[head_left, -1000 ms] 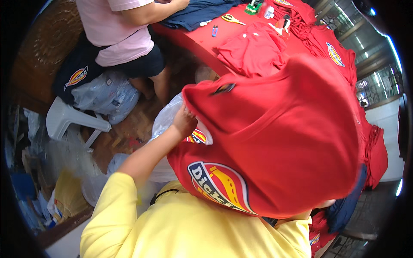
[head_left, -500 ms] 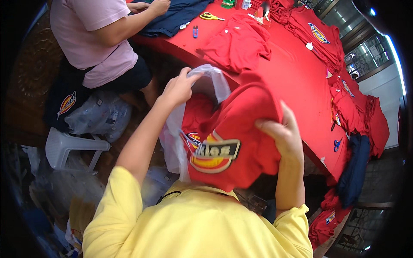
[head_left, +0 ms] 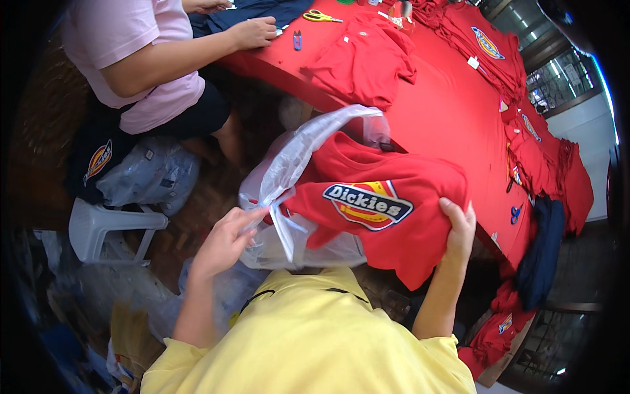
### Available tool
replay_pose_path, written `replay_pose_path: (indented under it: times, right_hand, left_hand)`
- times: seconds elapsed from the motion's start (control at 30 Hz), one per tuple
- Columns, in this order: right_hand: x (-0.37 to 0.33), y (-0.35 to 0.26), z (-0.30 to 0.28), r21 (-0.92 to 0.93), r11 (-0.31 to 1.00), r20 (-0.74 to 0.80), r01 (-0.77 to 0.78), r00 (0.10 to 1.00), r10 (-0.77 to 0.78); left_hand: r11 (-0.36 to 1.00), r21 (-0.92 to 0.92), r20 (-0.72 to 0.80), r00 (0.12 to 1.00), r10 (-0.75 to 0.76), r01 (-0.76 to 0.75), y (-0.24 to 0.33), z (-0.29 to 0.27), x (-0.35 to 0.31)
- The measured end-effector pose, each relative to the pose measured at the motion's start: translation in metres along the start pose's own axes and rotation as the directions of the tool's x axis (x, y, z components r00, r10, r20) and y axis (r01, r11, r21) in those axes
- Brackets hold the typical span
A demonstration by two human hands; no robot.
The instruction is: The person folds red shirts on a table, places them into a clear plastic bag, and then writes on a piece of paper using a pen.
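Note:
A red shirt with an oval-and-banner emblem is partly inside a clear plastic bag, its right part sticking out. At that outer edge my right hand is closed on the cloth, thumb on top. My left hand is by the bag's left side. Its index finger is stretched toward a hanging strip of the bag and the other fingers are loosely bent, with nothing visible in them. The shirt's far end is hidden by plastic and folds.
A red-covered table holds red shirts, yellow scissors, blue thread snips and blue scissors. A co-worker in a pink shirt handles dark cloth. At left stands a white stool beside a filled plastic bag.
My left hand has left the bag's upper rim and come down to its left side. My right hand has moved right, spreading the shirt flatter. The co-worker's arm has shifted right.

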State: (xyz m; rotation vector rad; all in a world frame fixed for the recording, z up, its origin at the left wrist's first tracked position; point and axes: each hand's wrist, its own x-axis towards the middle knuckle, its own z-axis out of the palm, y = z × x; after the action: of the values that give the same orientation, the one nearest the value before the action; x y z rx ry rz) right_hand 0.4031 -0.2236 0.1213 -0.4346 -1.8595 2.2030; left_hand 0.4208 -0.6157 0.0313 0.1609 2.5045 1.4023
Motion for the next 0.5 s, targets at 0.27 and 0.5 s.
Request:
replay_pose_path:
  times: [0.27,0.5]
  right_hand:
    - [0.039,0.07,0.096,-0.085,0.996,0.2,0.028,0.98,-0.011]
    - [0.04,0.02,0.182,0.436,0.9,0.271,0.023,0.95,-0.155]
  left_hand:
    - [0.999,0.026,0.048,0.998,0.033,-0.034,0.015,-0.005,-0.015]
    - [0.97,0.189,-0.138,0.973,0.183,-0.155,0.004,0.015,-0.024]
